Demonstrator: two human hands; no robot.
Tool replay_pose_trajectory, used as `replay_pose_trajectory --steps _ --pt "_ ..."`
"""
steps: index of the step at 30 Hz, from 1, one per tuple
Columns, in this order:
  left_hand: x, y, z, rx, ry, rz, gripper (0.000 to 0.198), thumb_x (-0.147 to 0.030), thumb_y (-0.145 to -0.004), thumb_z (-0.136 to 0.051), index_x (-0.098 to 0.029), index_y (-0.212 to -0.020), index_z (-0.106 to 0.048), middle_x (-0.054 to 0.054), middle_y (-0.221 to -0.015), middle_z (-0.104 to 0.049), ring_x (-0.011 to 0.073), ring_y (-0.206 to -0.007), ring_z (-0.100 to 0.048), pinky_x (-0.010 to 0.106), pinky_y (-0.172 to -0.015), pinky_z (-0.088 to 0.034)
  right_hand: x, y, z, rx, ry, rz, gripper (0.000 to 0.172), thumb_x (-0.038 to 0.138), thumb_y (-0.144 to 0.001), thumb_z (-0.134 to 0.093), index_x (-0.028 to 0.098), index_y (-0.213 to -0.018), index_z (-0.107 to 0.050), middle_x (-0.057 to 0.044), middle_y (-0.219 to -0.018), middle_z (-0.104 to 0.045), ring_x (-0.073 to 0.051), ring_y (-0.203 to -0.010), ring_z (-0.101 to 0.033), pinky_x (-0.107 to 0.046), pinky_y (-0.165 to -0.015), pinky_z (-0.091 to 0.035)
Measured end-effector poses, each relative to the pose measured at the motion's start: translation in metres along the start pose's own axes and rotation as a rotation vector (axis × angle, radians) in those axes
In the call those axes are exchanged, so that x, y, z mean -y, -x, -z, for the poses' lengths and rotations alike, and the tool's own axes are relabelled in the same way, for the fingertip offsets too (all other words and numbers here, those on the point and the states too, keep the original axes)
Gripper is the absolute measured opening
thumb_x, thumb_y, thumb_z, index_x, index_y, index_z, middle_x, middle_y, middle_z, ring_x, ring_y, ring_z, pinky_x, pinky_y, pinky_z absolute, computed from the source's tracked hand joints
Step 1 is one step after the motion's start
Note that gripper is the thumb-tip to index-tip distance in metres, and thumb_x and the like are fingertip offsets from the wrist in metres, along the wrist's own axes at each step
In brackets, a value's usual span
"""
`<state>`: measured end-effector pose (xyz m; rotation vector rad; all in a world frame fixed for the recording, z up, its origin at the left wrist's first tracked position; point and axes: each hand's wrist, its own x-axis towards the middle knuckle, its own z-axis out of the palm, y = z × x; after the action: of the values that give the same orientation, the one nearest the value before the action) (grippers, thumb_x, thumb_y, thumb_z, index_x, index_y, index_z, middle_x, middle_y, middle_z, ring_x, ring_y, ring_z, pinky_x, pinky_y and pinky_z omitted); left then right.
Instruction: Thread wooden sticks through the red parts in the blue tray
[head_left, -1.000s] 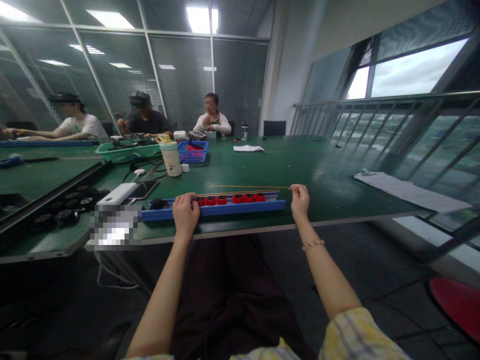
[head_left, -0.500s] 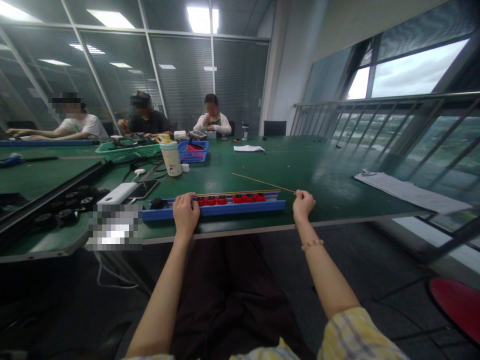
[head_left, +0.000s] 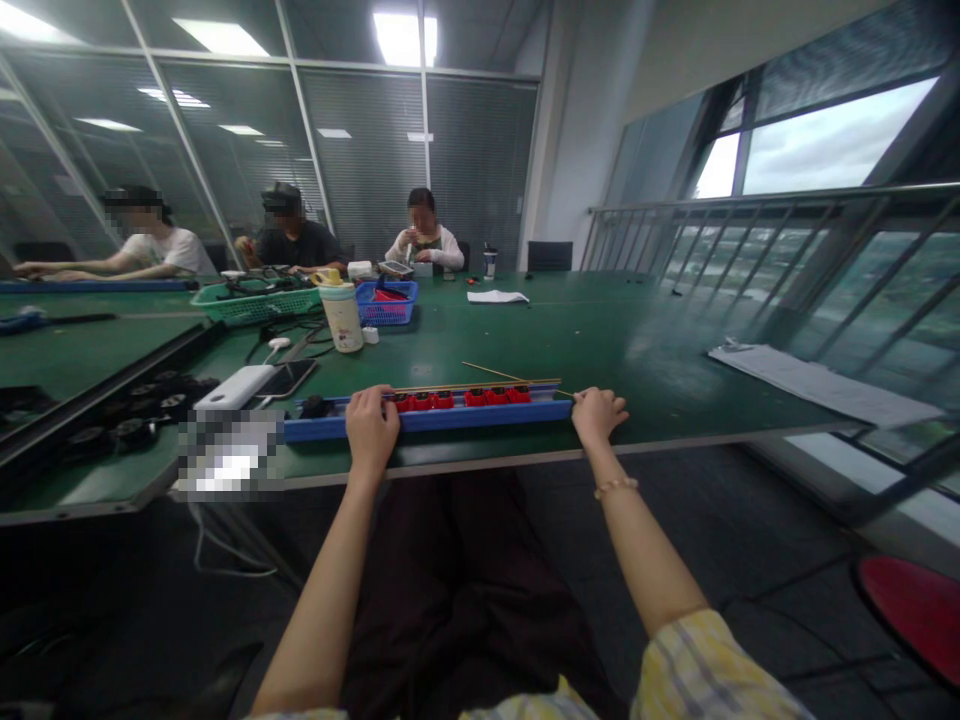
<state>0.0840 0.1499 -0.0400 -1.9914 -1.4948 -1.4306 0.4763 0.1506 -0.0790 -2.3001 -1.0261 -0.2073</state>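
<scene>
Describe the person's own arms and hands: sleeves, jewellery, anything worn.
The left hand and the right hand are bare, with no gloves, and both forearms are uncovered. A thin gold-coloured bracelet circles the right wrist. The right sleeve is pale yellow plaid with grey and white lines.

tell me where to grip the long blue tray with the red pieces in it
Take the near long rim of the blue tray toward both ends, coming from the near side of the green workbench, roughly where the left hand and right hand are. It is long, narrow and lying flat, with red pieces in a row, so two spread hands should likely keep it level.
</scene>
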Motion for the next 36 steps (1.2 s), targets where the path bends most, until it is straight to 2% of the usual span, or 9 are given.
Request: replay_pose_trajectory --steps 8,11,13,16,20,25,31,36 --pt "-0.001 0.0 0.001 0.001 -0.002 0.004 0.021 -0.017 -0.086 -0.045 -0.02 -0.097 -0.062 0.008 -0.1 -0.069 0.0283 -0.1 -0.058 0.043 -0.093 -0.044 0.007 0.006 0.001 -0.055 0.129 -0.023 0.028 0.02 -0.091 -0.048 0.007 -0.106 -0.068 -0.023 -0.115 -0.056 -0.036 -0.115 -0.043 -0.048 -0.091 -0.032" --pt "-0.002 0.0 0.001 0.004 -0.002 0.008 0.021 -0.018 -0.085 -0.044 -0.02 -0.097 -0.062 0.008 -0.101 -0.069 0.0283 -0.101 -0.058 0.043 -0.093 -0.044 0.006 0.007 0.002 -0.044 0.132 -0.005 0.03 0.013 -0.088 -0.047 0.008 -0.109 -0.067 -0.022 -0.116 -0.057 -0.036 -0.115 -0.043 -0.048 -0.091 -0.031" --pt "-0.002 0.0 0.001 0.005 0.0 0.013 0.021 -0.018 -0.085 -0.044 -0.02 -0.096 -0.062 0.008 -0.101 -0.07 0.0284 -0.101 -0.058 0.043 -0.093 -0.044 0.004 0.006 0.002 -0.023 0.083 0.045 0.032 0.012 -0.087 -0.048 0.014 -0.112 -0.068 -0.02 -0.117 -0.058 -0.035 -0.115 -0.042 -0.048 -0.09 -0.03" --pt "-0.003 0.0 0.002 0.006 0.003 0.018 0.021 -0.018 -0.085 -0.044 -0.02 -0.096 -0.062 0.008 -0.101 -0.07 0.0284 -0.1 -0.059 0.043 -0.094 -0.044 -0.001 0.002 0.0 0.035 -0.022 0.194 0.035 0.012 -0.088 -0.048 0.023 -0.112 -0.069 -0.015 -0.117 -0.061 -0.032 -0.112 -0.044 -0.045 -0.089 -0.029" --pt "-0.004 -0.001 0.003 0.009 0.011 0.028 0.021 -0.018 -0.084 -0.044 -0.02 -0.095 -0.062 0.009 -0.101 -0.069 0.0285 -0.101 -0.059 0.044 -0.093 -0.044 -0.004 -0.002 -0.001 0.12 -0.098 0.329 0.04 0.01 -0.089 -0.042 0.026 -0.107 -0.073 -0.01 -0.113 -0.066 -0.026 -0.105 -0.048 -0.04 -0.087 -0.028" --pt "-0.004 -0.001 0.002 0.015 0.013 0.028 0.021 -0.019 -0.085 -0.044 -0.02 -0.096 -0.061 0.009 -0.102 -0.069 0.0283 -0.102 -0.058 0.044 -0.094 -0.043 -0.005 -0.003 -0.002 0.094 -0.097 0.302 0.04 0.01 -0.087 -0.041 0.023 -0.102 -0.076 -0.01 -0.111 -0.067 -0.025 -0.103 -0.05 -0.039 -0.087 -0.028" --pt "-0.002 0.0 0.001 0.012 0.012 0.019 0.021 -0.018 -0.085 -0.044 -0.02 -0.097 -0.061 0.009 -0.101 -0.069 0.0284 -0.102 -0.058 0.044 -0.095 -0.043 -0.006 -0.002 -0.006 0.044 -0.035 0.191 0.033 0.009 -0.082 -0.049 0.017 -0.1 -0.075 -0.015 -0.109 -0.066 -0.028 -0.107 -0.05 -0.043 -0.091 -0.029" --pt "-0.002 0.0 0.001 0.006 0.007 0.009 0.021 -0.018 -0.086 -0.044 -0.02 -0.097 -0.061 0.009 -0.101 -0.069 0.028 -0.102 -0.058 0.043 -0.095 -0.043 -0.006 -0.002 -0.006 0.025 -0.079 0.167 0.032 0.009 -0.08 -0.049 0.017 -0.099 -0.074 -0.016 -0.11 -0.066 -0.03 -0.108 -0.052 -0.044 -0.093 -0.032"
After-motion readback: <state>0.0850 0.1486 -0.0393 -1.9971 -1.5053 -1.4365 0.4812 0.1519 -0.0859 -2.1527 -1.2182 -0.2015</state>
